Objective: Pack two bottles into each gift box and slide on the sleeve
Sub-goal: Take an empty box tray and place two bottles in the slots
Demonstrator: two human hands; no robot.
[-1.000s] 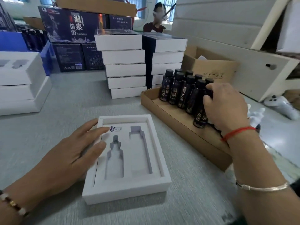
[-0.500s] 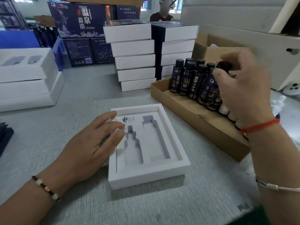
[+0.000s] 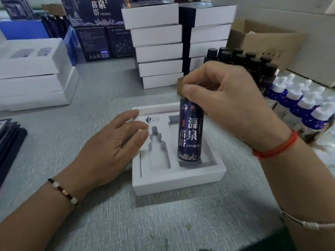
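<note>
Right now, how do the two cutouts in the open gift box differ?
The left cutout is dropper-shaped with a narrow neck; the right cutout is a plain straight slot. The left cutout is empty; over the right cutout the right hand holds the dark bottle upright by its cap. The left hand rests beside the left cutout. Both are sunk in the same white insert.

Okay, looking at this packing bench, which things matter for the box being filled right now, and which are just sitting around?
In the job:
right hand holding the dark bottle
left hand resting on the open gift box
white-capped blue bottles

Lying about:
stack of closed white boxes
foam trays
printed dark cartons
</note>
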